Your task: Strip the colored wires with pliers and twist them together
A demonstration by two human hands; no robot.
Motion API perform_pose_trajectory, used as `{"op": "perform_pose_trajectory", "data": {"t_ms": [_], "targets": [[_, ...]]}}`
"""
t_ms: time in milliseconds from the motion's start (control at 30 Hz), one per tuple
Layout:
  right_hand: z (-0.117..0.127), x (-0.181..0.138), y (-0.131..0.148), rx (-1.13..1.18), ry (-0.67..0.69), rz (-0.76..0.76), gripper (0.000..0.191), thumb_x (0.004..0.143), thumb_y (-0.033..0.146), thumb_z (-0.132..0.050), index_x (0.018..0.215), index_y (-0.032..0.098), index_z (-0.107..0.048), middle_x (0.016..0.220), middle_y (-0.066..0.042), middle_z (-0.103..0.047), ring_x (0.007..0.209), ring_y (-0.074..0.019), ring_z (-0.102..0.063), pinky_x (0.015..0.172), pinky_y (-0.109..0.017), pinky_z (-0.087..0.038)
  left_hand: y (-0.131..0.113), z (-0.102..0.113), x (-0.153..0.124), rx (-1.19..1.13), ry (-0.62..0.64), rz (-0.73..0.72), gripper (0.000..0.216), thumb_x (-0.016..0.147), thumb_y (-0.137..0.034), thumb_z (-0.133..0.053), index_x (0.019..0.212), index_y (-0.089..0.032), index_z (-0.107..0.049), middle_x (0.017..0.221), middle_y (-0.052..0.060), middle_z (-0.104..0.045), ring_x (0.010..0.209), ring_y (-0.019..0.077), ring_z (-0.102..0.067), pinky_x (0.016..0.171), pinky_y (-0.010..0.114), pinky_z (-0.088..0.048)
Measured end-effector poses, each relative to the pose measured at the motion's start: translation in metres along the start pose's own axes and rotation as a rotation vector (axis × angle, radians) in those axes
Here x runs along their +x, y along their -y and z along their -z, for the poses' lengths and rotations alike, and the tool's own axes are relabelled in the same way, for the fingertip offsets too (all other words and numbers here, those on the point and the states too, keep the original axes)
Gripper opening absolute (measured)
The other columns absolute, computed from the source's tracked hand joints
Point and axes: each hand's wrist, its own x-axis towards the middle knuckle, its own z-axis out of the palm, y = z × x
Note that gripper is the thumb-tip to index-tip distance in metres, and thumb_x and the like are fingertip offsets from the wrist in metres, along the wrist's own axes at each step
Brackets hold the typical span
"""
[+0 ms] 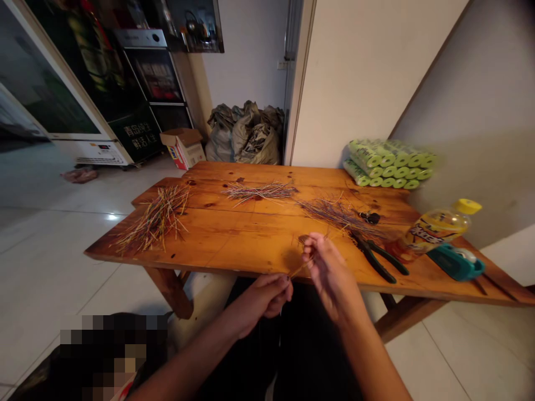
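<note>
A thin yellowish wire point(297, 270) stretches between my two hands at the table's front edge. My left hand point(271, 292) is closed on its lower end, fingers curled together. With fingers bent in a pinch, my right hand point(326, 264) grips the wire's upper part, higher and further right. Just beyond the right hand lies a loose bundle of thin wires point(334, 214). Pliers with dark handles point(378, 257) rest to its right. A second wire bundle point(261, 191) lies at the middle back, and a wider, messier wire pile point(156, 220) is on the left.
The wooden table point(221, 239) also holds a small black object point(370, 218), a yellow-capped bottle point(438, 229), a teal tape dispenser point(457, 263) and green-wrapped rolls point(388, 162). Behind stand stuffed sacks point(251, 136) and a cardboard box point(184, 147). A pixelated dark shape point(104, 356) is at lower left.
</note>
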Motion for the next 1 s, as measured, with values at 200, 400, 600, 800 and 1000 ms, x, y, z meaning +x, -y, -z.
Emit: {"op": "perform_pose_trajectory", "data": {"t_ms": [200,400,600,800,1000], "targets": [[0.029,-0.031,-0.032,-0.213,0.102,-0.196,0.017,0.075,0.033,-0.064,0.083,0.018,-0.068,0.084,-0.002,-0.065,0.08,-0.0125,-0.057,0.077,-0.024,-0.044,0.007,0.006,-0.005,0.017,0.003,0.036,0.034,0.081,-0.045,-0.048,0.064,-0.016,-0.046,0.05,-0.009,-0.021,0.041,0.0046,-0.012,0.039,0.021,-0.006],[0.056,-0.035,-0.036,-0.196,-0.207,-0.101,0.021,0.057,0.033,-0.078,0.069,0.018,-0.071,0.071,0.0,-0.068,0.063,-0.0078,-0.057,0.063,-0.018,-0.048,0.014,0.029,-0.012,0.244,-0.036,0.08,0.036,0.083,-0.048,-0.042,0.067,-0.016,-0.052,0.049,-0.008,-0.024,0.043,0.007,-0.017,0.042,0.022,-0.011],[0.069,-0.027,-0.019,0.033,-0.507,0.055,0.024,0.053,0.026,-0.08,0.074,0.018,-0.07,0.078,0.001,-0.068,0.066,-0.005,-0.06,0.065,-0.012,-0.05,0.033,0.047,-0.03,0.641,-0.693,-0.206,0.032,0.084,-0.044,-0.041,0.07,-0.02,-0.056,0.054,-0.004,-0.041,0.051,0.0113,-0.038,0.05,0.022,-0.028],[0.051,-0.035,-0.049,0.092,-0.445,-0.022,0.022,0.062,0.027,-0.075,0.082,0.02,-0.07,0.081,0.002,-0.068,0.068,-0.0047,-0.06,0.064,-0.011,-0.049,0.071,-0.015,-0.021,0.529,-0.353,-0.171,0.024,0.084,-0.035,-0.046,0.087,-0.021,-0.066,0.066,0.0,-0.058,0.062,0.0134,-0.054,0.059,0.023,-0.04],[0.041,-0.04,-0.076,0.047,-0.328,-0.13,0.017,0.065,0.029,-0.072,0.078,0.019,-0.07,0.079,0.001,-0.068,0.069,-0.0068,-0.059,0.068,-0.016,-0.047,0.068,-0.011,0.021,0.23,-0.514,-0.417,0.029,0.076,-0.026,-0.058,0.104,-0.021,-0.065,0.09,0.004,-0.066,0.082,0.0163,-0.06,0.079,0.028,-0.046]]}}
